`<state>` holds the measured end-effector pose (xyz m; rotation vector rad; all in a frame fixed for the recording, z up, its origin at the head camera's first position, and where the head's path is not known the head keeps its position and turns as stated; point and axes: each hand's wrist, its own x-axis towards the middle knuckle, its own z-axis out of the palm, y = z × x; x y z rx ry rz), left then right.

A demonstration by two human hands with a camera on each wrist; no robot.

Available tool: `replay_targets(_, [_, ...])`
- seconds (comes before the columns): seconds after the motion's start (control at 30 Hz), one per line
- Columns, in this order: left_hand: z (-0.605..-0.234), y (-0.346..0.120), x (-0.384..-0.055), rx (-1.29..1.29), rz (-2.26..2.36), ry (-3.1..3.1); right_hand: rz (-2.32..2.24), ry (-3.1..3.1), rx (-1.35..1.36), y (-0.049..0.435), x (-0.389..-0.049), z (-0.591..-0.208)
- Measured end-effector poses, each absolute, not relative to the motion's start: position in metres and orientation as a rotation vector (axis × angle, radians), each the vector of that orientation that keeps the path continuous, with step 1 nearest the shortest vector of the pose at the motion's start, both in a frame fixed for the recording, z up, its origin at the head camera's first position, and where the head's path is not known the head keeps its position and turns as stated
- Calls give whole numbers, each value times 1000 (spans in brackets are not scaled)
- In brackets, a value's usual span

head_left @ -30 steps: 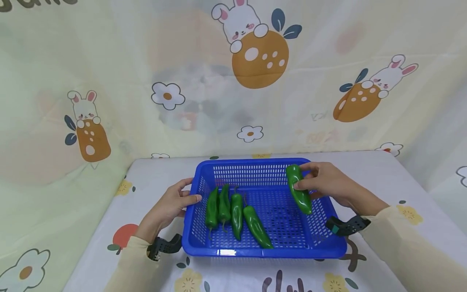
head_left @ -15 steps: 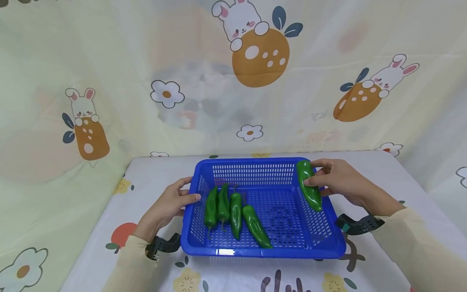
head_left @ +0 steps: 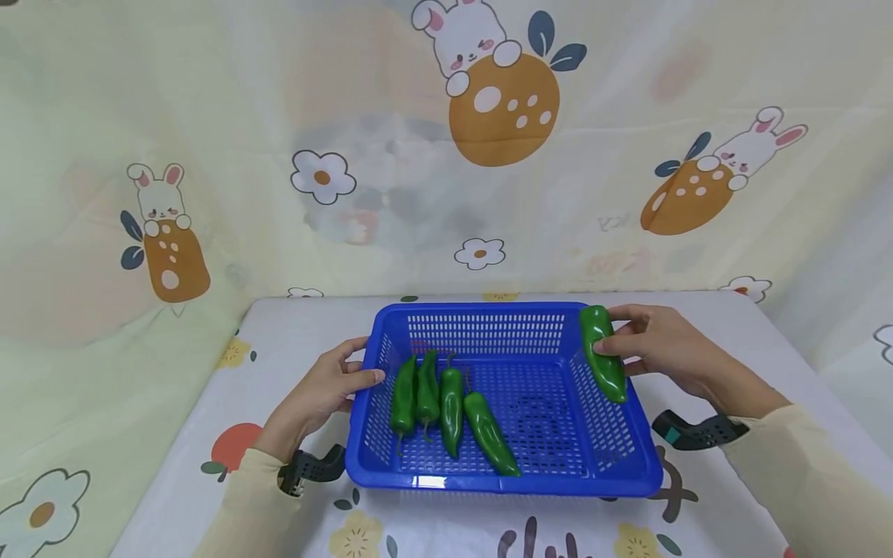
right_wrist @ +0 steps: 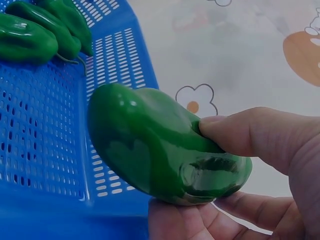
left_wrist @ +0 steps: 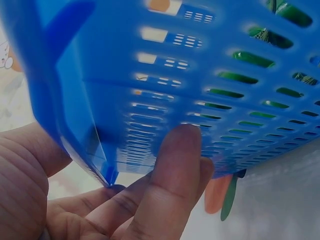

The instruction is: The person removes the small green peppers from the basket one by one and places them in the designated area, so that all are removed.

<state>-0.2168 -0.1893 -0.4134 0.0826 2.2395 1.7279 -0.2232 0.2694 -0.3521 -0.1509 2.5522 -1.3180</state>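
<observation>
A blue plastic basket (head_left: 502,483) with slotted walls stands on the table. My left hand (head_left: 338,385) grips its left wall, thumb over the rim; in the left wrist view the fingers (left_wrist: 175,180) lie against the slotted outside. My right hand (head_left: 652,345) pinches a glossy green chili pepper (head_left: 603,360) between thumb and fingers, over the basket's right rim. The right wrist view shows this held pepper (right_wrist: 145,142) close up, with the thumb on its upper side. Several green peppers (head_left: 452,411) lie side by side in the basket's left half.
A pale cloth with printed flowers (head_left: 356,535) covers the table (head_left: 307,325). Behind it hangs a curtain (head_left: 391,85) with rabbit prints. Dark straps with devices (head_left: 701,431) sit on both wrists.
My right hand has moved to the right with the pepper, from over the basket's inside to its right rim. The left hand keeps its hold; the other peppers stay put.
</observation>
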Motion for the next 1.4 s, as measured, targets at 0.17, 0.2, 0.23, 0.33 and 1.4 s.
replay_targets(0.17, [-413,-189,-218,80,1725,2244,-1326,2558,-156,275,-223,-351])
replay_targets(0.2, [-413,-189,-217,79,1725,2244,-1326,2558,-156,276,-223,-351])
replay_targets(0.23, [-413,-189,-217,81,1725,2244,-1324,2560,-156,277,-223,-351])
replay_targets(0.33, [-413,-189,-217,85,1726,2242,-1317,2564,-147,281,-224,-351])
replay_targets(1.4, [-412,-189,-217,76,1705,2249,-1330,2615,-21,321,-228,-368])
